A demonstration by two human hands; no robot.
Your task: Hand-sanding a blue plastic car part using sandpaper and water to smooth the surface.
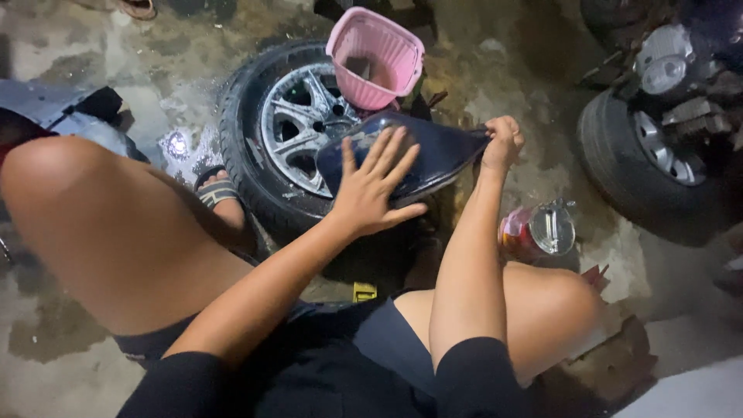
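My left hand (371, 190) lay flat, fingers (391, 155) spread wide, on the dark blue panel (441, 151). My right hand (501, 143) gripped the panel's right tip, fingers closed on it. The panel rested over a wheel (279, 131) lying on the wet floor (155, 70), just below a pink basket (375, 58).

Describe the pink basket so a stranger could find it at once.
Start at the big tyre with the silver spoked rim lying on the wet concrete floor. At its upper right edge stands the pink basket, slatted plastic, the only pink thing there.
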